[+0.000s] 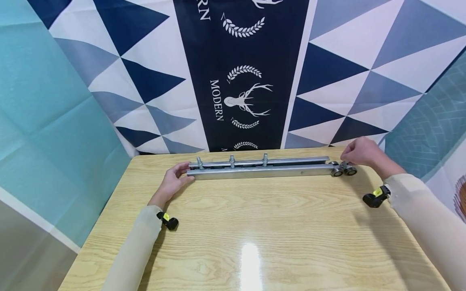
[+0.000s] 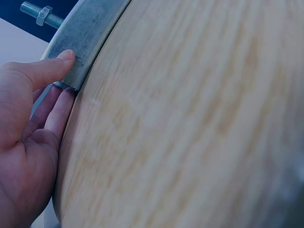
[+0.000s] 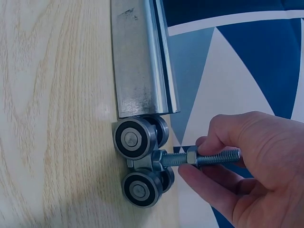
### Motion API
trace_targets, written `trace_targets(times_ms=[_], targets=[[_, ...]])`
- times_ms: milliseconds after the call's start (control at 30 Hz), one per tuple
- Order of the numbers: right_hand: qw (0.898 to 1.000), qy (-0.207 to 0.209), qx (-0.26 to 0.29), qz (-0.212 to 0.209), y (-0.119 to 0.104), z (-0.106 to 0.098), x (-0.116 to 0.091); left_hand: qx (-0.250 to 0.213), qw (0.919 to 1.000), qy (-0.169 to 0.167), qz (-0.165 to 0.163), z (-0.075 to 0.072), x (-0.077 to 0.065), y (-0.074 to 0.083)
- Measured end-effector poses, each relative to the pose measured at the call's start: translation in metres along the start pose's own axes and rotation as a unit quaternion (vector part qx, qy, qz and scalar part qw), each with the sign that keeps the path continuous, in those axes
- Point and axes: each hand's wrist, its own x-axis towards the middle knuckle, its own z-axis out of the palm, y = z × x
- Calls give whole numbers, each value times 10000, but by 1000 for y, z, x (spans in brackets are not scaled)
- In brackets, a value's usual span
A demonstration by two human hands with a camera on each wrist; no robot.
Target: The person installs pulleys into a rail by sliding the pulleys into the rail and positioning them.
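Observation:
A long silver metal track with a slot along its top lies across the far part of the table. Three threaded bolts stand up out of the slot toward its left half. My left hand grips the track's left end, with the thumb on the near wall and the other fingers around the end. At the right end, my right hand pinches the upright bolt of a roller trolley. The trolley's front wheels are right at the track's open end; its rear wheels stand outside.
The light wooden table extends in front of the track. Just behind it rises a patterned cloth with triangles and deer prints. Teal panels flank both sides. A small black camera sits on each wrist.

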Motion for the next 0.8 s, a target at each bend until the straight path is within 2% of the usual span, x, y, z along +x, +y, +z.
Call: trace_targets(times_ms=[567,800], targets=[[9999,-14,53,160,-5,-5,2,72,10000,-10,-62,-1,0,-1],[9997,197,-138,55,-9,-6,4,117,9999,-21,-63,-1,-1,0]])
